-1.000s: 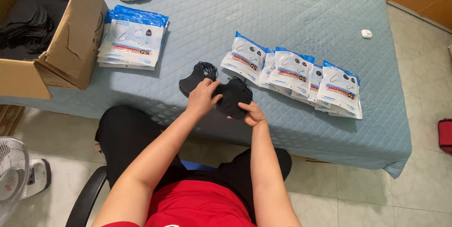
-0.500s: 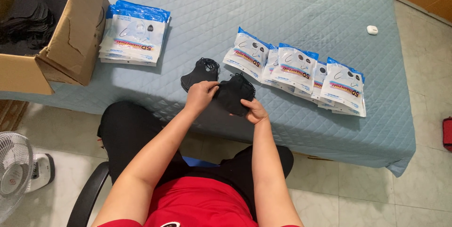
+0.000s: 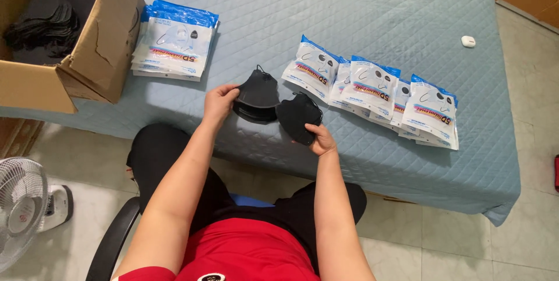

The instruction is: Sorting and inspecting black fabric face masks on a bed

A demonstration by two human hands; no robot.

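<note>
The left hand is closed on the edge of a small stack of black masks, with the thumb on top and the fingers below. The stack lies on the blue quilted bed, just in front of this hand. The right hand pinches one single black mask at its lower edge and holds it a little above the bed, just beside the stack; whether the two touch, I cannot tell. To the right of the right hand, a row of mask packets in white and blue lies overlapping. Beyond the left hand there is a pile of the same packets, and further left an open cardboard box with dark masks inside.
</note>
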